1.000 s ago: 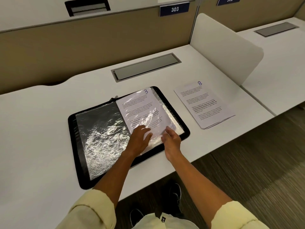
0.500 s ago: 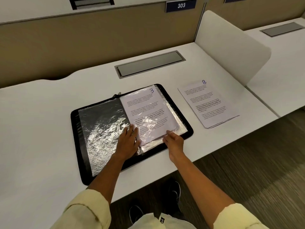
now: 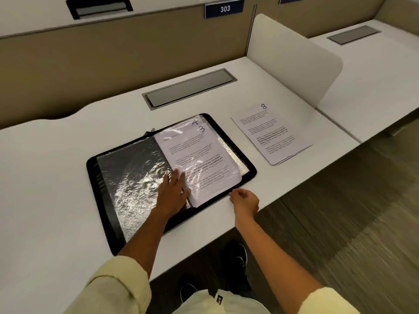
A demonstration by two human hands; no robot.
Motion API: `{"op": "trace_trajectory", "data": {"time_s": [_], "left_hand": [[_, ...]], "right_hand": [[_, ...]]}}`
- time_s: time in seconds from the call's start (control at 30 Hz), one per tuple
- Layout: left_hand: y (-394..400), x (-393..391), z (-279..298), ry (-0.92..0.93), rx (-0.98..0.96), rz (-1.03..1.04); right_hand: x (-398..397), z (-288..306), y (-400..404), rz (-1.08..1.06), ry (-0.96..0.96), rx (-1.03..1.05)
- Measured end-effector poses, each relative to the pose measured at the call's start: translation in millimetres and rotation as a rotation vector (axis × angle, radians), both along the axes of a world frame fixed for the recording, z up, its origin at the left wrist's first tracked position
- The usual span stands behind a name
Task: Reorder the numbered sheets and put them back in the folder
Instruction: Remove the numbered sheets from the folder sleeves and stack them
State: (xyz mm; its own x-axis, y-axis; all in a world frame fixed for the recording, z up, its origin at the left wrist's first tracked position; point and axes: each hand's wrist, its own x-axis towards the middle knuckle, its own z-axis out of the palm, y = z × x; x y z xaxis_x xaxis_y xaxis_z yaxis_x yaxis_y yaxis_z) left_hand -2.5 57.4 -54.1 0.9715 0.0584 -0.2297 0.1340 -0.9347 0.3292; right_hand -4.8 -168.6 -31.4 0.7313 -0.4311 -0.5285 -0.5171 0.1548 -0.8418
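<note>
left hand (image 3: 173, 196) flat on folder (image 3: 106, 200) | right hand (image 3: 246, 201) fingers loosely curled, empty | sheet 3 (image 3: 199, 164) in sleeve

Office: numbered desk (image 3: 68, 177) cubicles, dividers (image 3: 294, 64)

Sheet 3 (image 3: 199, 164) lies in the folder (image 3: 108, 200); sheet 8 (image 3: 269, 134) to its right.

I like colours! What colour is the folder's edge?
Black, seen in the head view: the folder has a black rim.
</note>
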Motion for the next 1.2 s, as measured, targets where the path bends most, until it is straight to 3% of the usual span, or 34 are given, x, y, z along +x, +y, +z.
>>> {"op": "trace_trajectory", "data": {"time_s": [0.23,0.6,1.2], "left_hand": [[-5.1,-8.0,4.1,0.024,0.007,-0.031],[-0.3,-23.8,2.1,0.059,-0.034,-0.084],[-3.3,-16.2,4.1,0.049,-0.054,-0.113]], "right_hand": [[0.7,3.8,6.2,-0.008,0.024,0.135],[6.5,10.5,23.5,0.011,0.092,0.166],[-20.0,-16.0,0.7,0.039,0.071,0.054]]}}
